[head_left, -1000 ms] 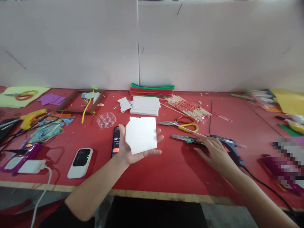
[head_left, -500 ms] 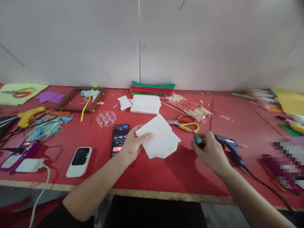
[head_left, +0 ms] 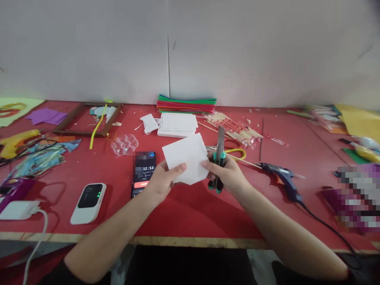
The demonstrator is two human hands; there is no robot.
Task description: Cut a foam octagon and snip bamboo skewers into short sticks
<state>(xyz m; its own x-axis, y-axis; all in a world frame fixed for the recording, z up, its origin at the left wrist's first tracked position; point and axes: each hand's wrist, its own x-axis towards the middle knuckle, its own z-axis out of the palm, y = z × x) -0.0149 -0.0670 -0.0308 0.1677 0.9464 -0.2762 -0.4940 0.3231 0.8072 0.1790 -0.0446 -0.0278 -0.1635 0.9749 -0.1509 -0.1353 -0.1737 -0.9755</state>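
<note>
the left hand [head_left: 162, 180] has its fingers closed on the lower left edge of the white sheet [head_left: 185, 156], held just above the tabletop [head_left: 190, 206] near the phone [head_left: 143, 172], and the right hand [head_left: 230, 176] has its fingers wrapped around the utility knife [head_left: 219, 146], which stands upright and touches the right edge of the sheet.

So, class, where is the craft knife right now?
Head view, just right of centre: the craft knife stands upright in the right hand, beside the right edge of the white sheet held by the left hand, in front of the yellow scissors.
</note>
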